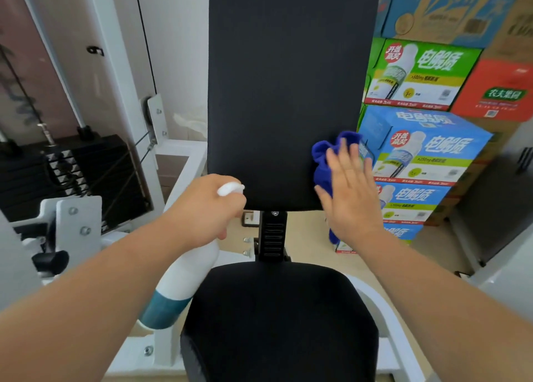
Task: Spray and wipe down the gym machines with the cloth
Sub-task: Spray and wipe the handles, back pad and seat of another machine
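Cloth [323,162] under flat right hand [350,191], backrest [285,79] edge

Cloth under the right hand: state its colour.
The cloth is deep blue, seen in the head view.

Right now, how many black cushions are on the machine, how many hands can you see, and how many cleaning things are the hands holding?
Black cushions: 2, the backrest pad and the seat pad
Hands: 2, the left hand and the right hand
Cleaning things: 2, the spray bottle and the blue cloth
Total: 6
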